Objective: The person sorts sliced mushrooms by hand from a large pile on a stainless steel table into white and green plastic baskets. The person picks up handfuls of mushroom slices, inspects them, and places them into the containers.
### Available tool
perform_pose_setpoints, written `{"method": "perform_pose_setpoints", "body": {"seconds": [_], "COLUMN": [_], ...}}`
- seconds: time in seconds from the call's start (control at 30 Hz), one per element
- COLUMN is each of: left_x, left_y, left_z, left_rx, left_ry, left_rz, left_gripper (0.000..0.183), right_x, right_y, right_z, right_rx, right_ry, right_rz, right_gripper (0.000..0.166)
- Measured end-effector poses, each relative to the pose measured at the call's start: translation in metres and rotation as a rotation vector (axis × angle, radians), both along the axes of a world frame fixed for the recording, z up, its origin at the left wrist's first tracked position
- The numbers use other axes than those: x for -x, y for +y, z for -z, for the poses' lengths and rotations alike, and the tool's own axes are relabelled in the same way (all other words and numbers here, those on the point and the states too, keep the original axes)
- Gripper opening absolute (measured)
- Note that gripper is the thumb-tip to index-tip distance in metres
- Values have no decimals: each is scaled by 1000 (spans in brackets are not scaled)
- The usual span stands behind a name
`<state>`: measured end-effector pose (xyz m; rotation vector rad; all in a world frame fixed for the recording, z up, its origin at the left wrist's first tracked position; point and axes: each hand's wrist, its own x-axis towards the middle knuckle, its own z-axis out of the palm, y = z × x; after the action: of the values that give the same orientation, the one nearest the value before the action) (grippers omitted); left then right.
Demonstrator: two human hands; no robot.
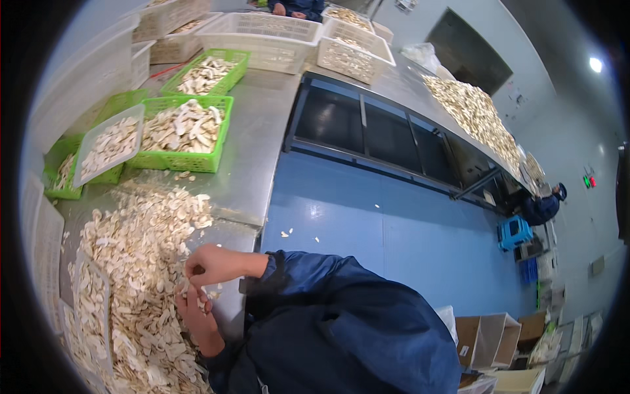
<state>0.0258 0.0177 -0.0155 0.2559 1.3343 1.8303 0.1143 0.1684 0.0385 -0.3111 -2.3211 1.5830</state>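
Note:
A large pile of pale dried slices, apparently mushroom (142, 246), spreads over the steel table (246, 162) before me. My right hand (216, 266) reaches over the pile's near edge, thumb and forefinger pinched together just above my left hand (195, 310). Curled upward, my left hand holds a few pale slices (201, 301) in its fingers. The fingertips of both hands meet at a small slice, partly hidden by them. A clear plastic tray (93, 305) heaped with slices stands in the pile on its far side.
Green baskets (216, 162) of slices stand beyond the pile, a translucent tray (139, 129) resting on one. White crates (290, 54) line the table's end, where a person's hands (279, 10) show. Another person (539, 207) is far right. Cartons (485, 340) stand behind me.

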Motion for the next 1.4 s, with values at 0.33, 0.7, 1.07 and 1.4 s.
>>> {"method": "perform_pose_setpoints", "body": {"seconds": [0.33,0.7,1.07,1.4], "left_x": [0,8,2,10], "left_y": [-8,-24,-18,-13], "left_z": [-4,5,-24,-7], "left_rx": [115,71,-46,-98], "left_ry": [45,254,-83,2], "left_rz": [-35,17,5,34], "left_gripper": [13,23,23,19], "right_x": [6,26,20,17], "right_y": [-3,-11,-3,-9], "right_z": [10,19,15,15], "right_rx": [-14,-239,256,116], "right_ry": [-55,76,-50,-187], "right_rz": [-10,38,84,-132], "right_gripper": [17,16,19,15]}}
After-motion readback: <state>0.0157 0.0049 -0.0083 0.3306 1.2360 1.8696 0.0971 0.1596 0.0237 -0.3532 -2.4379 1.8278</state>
